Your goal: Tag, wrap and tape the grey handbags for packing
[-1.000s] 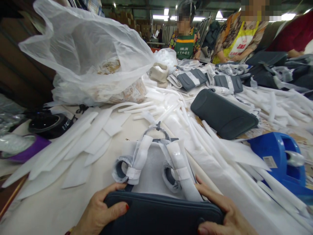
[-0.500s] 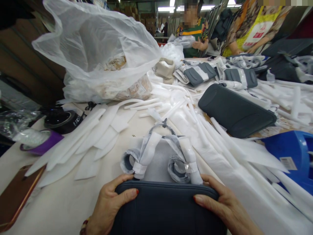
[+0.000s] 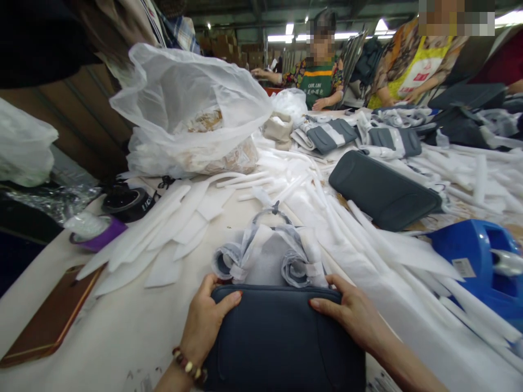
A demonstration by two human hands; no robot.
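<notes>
Dark bag's (image 3: 281, 340) at the table's (image 3: 122, 337) near middle, left hand (image 3: 209, 313) and right hand (image 3: 347, 307) each pinching its top edge thumb-to-fingers by a corner, probably keeping it level, wrapped straps (image 3: 296, 269) just beyond.

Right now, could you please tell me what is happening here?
The left hand and right hand hold a dark bag near its upper corners, thumbs on the near face. Wrapped straps lie just beyond its top edge. A blue holder sits to the right. Across the table is a co-worker in a green apron.
</notes>
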